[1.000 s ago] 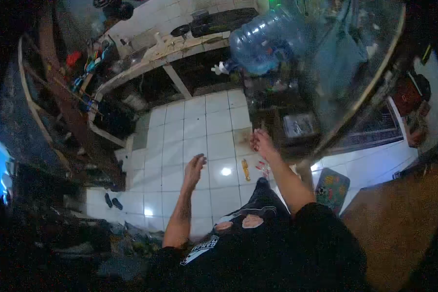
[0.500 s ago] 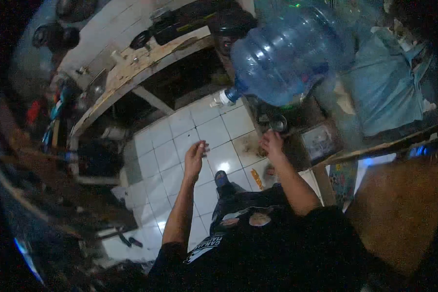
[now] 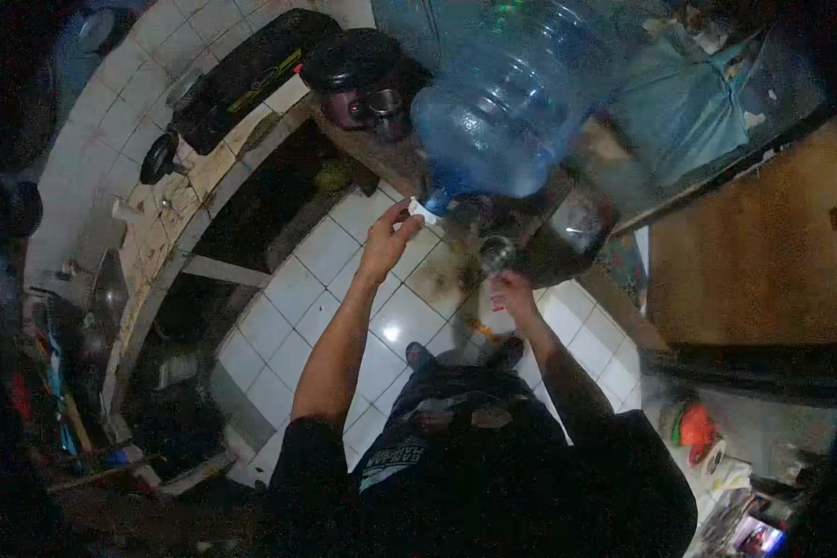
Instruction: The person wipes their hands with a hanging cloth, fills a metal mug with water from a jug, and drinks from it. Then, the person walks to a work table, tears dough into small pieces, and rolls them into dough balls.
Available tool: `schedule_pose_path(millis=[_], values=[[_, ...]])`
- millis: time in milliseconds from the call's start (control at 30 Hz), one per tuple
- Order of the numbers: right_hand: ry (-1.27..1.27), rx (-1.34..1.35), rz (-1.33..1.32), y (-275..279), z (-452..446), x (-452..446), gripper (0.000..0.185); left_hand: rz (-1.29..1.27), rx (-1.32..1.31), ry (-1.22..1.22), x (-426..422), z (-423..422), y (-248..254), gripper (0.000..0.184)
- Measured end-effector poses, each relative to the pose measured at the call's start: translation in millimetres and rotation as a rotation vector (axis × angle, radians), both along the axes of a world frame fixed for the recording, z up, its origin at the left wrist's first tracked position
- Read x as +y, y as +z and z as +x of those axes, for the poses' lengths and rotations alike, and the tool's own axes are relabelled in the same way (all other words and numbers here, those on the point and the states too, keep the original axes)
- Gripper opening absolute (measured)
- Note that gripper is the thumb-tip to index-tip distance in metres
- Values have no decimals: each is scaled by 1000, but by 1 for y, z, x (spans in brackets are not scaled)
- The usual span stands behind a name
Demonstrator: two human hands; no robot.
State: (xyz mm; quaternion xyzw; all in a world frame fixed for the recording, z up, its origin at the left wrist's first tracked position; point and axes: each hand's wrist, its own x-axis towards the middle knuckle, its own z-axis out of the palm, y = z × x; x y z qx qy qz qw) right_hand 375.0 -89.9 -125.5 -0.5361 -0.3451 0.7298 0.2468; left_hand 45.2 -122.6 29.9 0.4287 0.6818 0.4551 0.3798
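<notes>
A large blue see-through water jug (image 3: 493, 112) lies tilted with its neck toward me, a white cap or tap (image 3: 425, 210) on its mouth. The thumb and fingers of my left hand (image 3: 388, 239) close on that white piece. Below and to the right of the neck, my right hand (image 3: 514, 296) is closed at the near edge of a small clear glass (image 3: 498, 251) and appears to hold it. Blur and dim light hide the exact grip. A white item with red marks (image 3: 499, 303) shows beside the right fingers; whether it is held I cannot tell.
A tiled counter (image 3: 172, 200) curves along the left, bearing a long black case (image 3: 251, 79). A dark pot-like appliance (image 3: 363, 79) stands left of the jug. Blue cloth (image 3: 684, 107) and a brown wooden panel (image 3: 749, 270) are at right. An orange wrapper (image 3: 482, 327) lies on the tiled floor.
My left hand has risen from over the floor to the white piece on the jug's mouth and closed on it. My right hand and the glass appear nearer the neck. The view has turned.
</notes>
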Motion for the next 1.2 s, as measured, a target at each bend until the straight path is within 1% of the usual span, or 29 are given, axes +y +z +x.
schedule_pose_path(millis=[33,100,133,167,200,233,267,300,333,400,433,500,533,600,633,700,733,800,833,900,967,1033,1100,1133,1200], values=[[230,-167,170,-5,-14,-13,26,-6,12,-9,-1,-2,-5,70],[443,-316,338,10,-55,-38,25,31,-77,-35,0,-4,-10,69],[397,-58,174,50,-79,-49,27,-26,-22,-27,-9,7,28,64],[350,201,15,77,-99,-53,31,-31,-2,-36,-10,5,24,64],[345,222,16,70,-117,-49,31,39,125,-96,-9,-2,10,63],[362,276,83,53,-137,-42,31,112,251,-153,-9,-9,-2,62],[378,329,151,45,-155,-37,31,129,83,-155,-8,-11,-10,61],[373,348,157,56,-164,-36,31,129,102,-161,-6,-19,-21,61],[346,311,139,74,-167,-37,29,87,88,-185,-2,-27,-34,61],[309,271,132,95,-167,-39,28,-14,39,-214,-1,-28,-23,60],[309,221,129,95,-164,-43,28,-9,42,-224,0,-27,-23,60],[301,162,130,94,-162,-45,27,-31,168,-216,4,-24,-25,60],[332,179,151,80,-163,-44,27,-24,161,-221,5,-24,-33,60],[363,186,176,74,-160,-40,27,24,4,-198,10,-27,-51,58],[366,142,143,72,-162,-40,25,29,-5,-198,8,-24,-47,58],[370,95,113,71,-165,-40,24,110,252,-213,4,-23,-36,57],[369,128,118,61,-167,-38,23,113,247,-209,4,-23,-39,57],[369,159,131,51,-169,-36,23,22,-65,-195,9,-25,-48,57],[370,155,125,50,-169,-35,22,32,-63,-196,11,-25,-40,57],[361,149,122,46,-168,-33,20,-62,103,-252,8,-21,-29,56],[322,193,137,44,-169,-36,17,-41,116,-220,7,-13,-26,55],[306,164,134,43,-173,-37,16,-19,129,-189,3,-8,-21,55],[293,136,127,42,-173,-32,15,132,148,-237,-1,-5,-14,54],[304,138,146,39,-173,-30,16,126,147,-240,-2,-5,-15,54],[322,144,155,32,-175,-31,18,24,41,-177,-2,-5,-16,56]])
